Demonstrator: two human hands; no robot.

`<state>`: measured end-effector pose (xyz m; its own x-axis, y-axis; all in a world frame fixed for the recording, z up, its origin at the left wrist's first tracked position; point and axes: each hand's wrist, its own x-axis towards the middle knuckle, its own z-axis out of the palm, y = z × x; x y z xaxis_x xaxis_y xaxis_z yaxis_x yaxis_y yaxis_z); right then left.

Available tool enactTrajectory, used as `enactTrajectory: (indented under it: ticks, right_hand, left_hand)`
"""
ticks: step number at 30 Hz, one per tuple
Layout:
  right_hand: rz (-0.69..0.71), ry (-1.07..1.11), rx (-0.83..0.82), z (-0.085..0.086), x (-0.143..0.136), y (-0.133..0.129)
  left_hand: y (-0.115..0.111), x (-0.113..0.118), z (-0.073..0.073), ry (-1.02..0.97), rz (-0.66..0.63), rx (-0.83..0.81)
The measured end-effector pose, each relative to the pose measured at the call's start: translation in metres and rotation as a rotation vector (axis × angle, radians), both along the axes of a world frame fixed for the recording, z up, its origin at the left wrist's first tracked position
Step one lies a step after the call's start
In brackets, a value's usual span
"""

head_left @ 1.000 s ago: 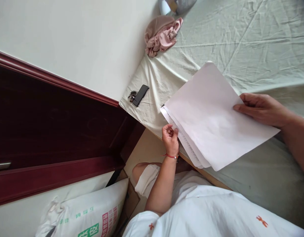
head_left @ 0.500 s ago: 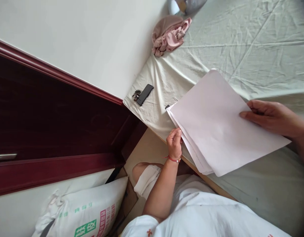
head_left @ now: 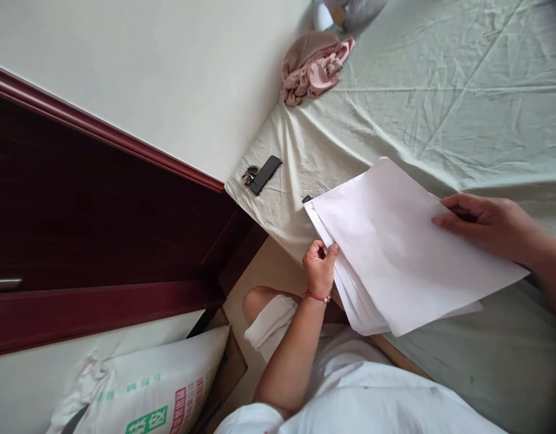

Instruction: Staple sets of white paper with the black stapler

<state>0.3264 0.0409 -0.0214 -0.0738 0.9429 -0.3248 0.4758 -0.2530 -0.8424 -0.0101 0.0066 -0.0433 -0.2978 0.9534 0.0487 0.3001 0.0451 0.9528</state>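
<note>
A stack of white paper sheets (head_left: 408,253) is held between both hands above the cloth-covered bed, its layers fanned out along the left and lower edges. My left hand (head_left: 319,268), with a red string bracelet at the wrist, pinches the stack's left edge, thumb on top. My right hand (head_left: 483,220) grips the right edge, thumb over the upper sheet and fingers mostly hidden beneath. At the stack's left corner a small black object (head_left: 307,199), perhaps a clip, peeks out from under the paper.
On the pale green sheet (head_left: 467,120) lie a black rectangular object (head_left: 265,175), keys (head_left: 250,175) beside it, and a crumpled pink cloth (head_left: 314,69). A dark red wooden panel (head_left: 101,199) borders the left. Below it leans a printed white sack (head_left: 160,380).
The top sheet's far corner has come down toward me and the lower sheets spread out more. My left thumb now lies over the paper's edge. My right hand has shifted slightly left.
</note>
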Motion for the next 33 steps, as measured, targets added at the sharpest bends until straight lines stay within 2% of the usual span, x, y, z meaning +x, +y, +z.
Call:
enactTrajectory:
  ticks: [2, 5, 11, 17, 33]
  right_hand:
    - [0.017, -0.016, -0.022, 0.000, 0.001, 0.000]
    - [0.005, -0.062, 0.053, -0.002, 0.001, 0.000]
    - [-0.106, -0.058, 0.093, 0.003, -0.008, -0.002]
    - [-0.099, -0.073, 0.048, -0.001, -0.002, -0.002]
    - [-0.115, 0.065, 0.037, 0.003, -0.005, -0.002]
  left_hand:
    - [0.000, 0.001, 0.001, -0.032, -0.006, 0.023]
    - [0.000, 0.004, 0.004, -0.095, 0.011, 0.072]
    - [-0.001, 0.004, 0.007, -0.169, 0.053, 0.072]
    - [-0.001, 0.000, 0.001, -0.036, -0.005, 0.035]
    - [-0.001, 0.007, 0.013, 0.217, -0.064, 0.005]
